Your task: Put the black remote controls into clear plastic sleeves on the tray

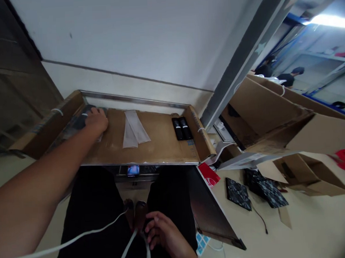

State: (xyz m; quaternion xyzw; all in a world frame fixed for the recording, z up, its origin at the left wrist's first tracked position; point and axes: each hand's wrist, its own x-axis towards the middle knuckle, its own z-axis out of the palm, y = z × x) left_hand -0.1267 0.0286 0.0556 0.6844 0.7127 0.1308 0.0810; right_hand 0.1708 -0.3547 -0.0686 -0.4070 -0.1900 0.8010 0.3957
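At the left end of the cardboard-lined work surface (pixel 162 152), my left hand (pixel 96 119) is closed on a dark item (pixel 82 119) among clear plastic; its exact shape is hidden. My right hand (pixel 162 229) hangs above my lap with loosely curled fingers that are apart, and nothing shows in it. Two pale fabric strips (pixel 134 130) overlap in the middle of the surface. Near its right end lie two black items (pixel 182 128) side by side, each with a small white band.
Cardboard walls (pixel 198 131) edge both ends of the surface. Large open boxes (pixel 272 112) stand at the right. Black patterned packages (pixel 238 193) and another box (pixel 310 175) are on the floor. White cords cross my lap. Two people are in the far background.
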